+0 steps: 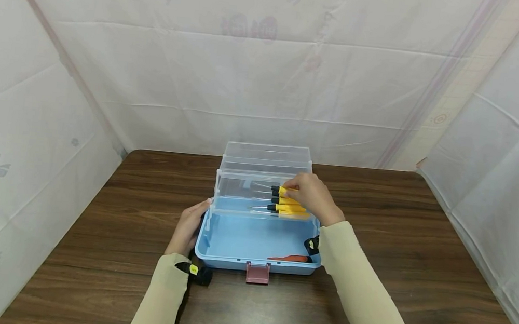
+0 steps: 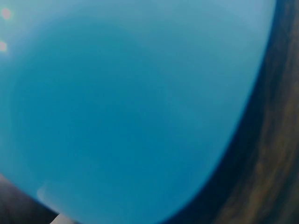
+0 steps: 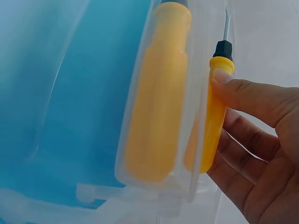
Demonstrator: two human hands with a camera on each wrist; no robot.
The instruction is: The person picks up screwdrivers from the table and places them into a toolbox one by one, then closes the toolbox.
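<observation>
Head view: right hand [image 1: 314,197] fingers [image 3: 243,95] pinch a yellow-handled screwdriver [image 3: 214,112] over the clear tray [image 1: 243,189]; light, rigid, smooth, so grip mid-handle. Left hand [image 1: 186,228] rests flat against the blue toolbox [image 1: 213,251].

Blue toolbox [image 1: 237,243], yellow-handled screwdrivers [image 1: 289,202], dark wood-grain table [image 1: 419,261].

Head view bright, even, diffuse light off the white sheets — soft, faint shadows on the table [image 1: 393,279], mild sheen on its wood. Slight wide-angle bending at the edges. Left wrist view fully out of focus (just blue blur, two small glare spots top left). Right wrist view close, slightly soft — yellow handles hazy behind clear plastic.
</observation>
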